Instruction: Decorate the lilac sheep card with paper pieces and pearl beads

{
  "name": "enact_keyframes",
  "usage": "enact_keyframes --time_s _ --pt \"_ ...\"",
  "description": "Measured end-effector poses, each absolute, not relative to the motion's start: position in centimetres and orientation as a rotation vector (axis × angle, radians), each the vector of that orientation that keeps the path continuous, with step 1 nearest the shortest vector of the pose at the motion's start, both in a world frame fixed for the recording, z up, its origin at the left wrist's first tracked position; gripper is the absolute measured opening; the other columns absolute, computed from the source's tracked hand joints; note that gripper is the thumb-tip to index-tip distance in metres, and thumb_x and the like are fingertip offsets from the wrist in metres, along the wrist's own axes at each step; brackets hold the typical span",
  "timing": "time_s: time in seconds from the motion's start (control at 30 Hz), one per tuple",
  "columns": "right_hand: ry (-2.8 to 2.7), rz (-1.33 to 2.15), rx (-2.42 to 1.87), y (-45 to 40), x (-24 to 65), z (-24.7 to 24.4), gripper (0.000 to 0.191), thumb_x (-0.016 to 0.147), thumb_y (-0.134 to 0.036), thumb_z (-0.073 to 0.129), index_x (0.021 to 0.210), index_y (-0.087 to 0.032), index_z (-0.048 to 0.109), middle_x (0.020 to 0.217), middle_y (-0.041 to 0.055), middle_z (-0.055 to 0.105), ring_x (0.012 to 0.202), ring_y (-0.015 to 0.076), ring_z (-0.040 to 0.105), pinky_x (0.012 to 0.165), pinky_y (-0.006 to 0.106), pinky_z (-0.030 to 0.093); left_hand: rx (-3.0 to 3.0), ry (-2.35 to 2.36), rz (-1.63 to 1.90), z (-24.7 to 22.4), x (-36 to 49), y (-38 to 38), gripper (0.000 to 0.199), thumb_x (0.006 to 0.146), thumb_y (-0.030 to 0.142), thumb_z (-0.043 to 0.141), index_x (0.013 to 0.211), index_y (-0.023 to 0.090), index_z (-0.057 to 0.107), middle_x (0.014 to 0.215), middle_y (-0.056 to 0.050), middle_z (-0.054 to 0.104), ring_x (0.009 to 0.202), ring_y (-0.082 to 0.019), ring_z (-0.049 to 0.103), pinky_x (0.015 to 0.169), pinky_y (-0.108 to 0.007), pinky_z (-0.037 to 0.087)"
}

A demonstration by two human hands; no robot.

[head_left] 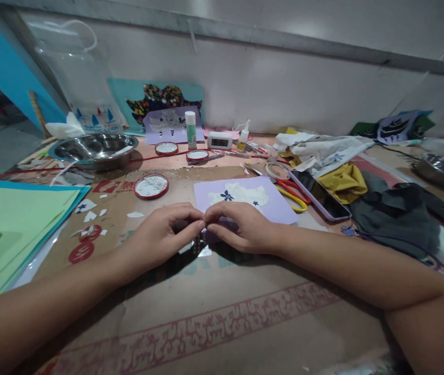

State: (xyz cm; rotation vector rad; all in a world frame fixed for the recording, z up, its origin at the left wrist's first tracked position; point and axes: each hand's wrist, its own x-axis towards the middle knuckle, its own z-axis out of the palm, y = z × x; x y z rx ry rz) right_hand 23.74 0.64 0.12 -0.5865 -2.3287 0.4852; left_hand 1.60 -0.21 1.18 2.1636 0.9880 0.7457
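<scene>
My left hand (pixel 167 232) and my right hand (pixel 241 226) meet at the fingertips over the cardboard (pixel 159 297). Both are closed in a pinch; what lies between the fingertips is too small to make out. Just beneath them is a small piece with dark beads or gems (pixel 197 246), partly hidden by the fingers. Behind my right hand lies a purple sheet (pixel 284 208) bearing a white cloth shape (pixel 245 192) with dark flowers. A red-rimmed lid of small white beads (pixel 151 186) sits behind my left hand.
Green paper sheets (pixel 19 219) lie at the left, near a metal bowl (pixel 99 148). Further back stand a glue stick (pixel 190 130), a small clock (pixel 219 140) and a glue bottle (pixel 243 138). Scissors (pixel 298 198), a phone (pixel 319 195) and cloth scraps (pixel 343 182) are at the right.
</scene>
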Motion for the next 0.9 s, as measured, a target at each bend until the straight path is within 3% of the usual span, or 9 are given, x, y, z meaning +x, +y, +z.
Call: enact_keyframes --time_s 0.6,0.9 --pt "-2.350 0.541 -0.602 0.68 23.68 0.21 0.011 0.096 -0.023 0.055 0.105 -0.018 0.060 0.096 0.0056 0.073 0.085 0.0156 0.069 0.079 0.028 0.054 2.100 1.046 0.702 1.40 1.57 -0.31 0.027 0.094 0.038 0.054 0.091 0.021 0.074 0.090 -0.003 0.074 0.081 -0.018 0.066 0.079 -0.029 0.053" --pt "-2.333 0.551 -0.640 0.61 23.73 -0.07 0.018 0.096 -0.025 0.056 0.113 -0.020 0.056 0.096 0.0044 0.072 0.085 0.0162 0.070 0.078 0.029 0.054 2.047 1.078 0.695 1.52 1.59 -0.29 0.024 0.089 0.035 0.058 0.083 0.021 0.076 0.082 -0.002 0.073 0.075 -0.017 0.065 0.071 -0.029 0.053"
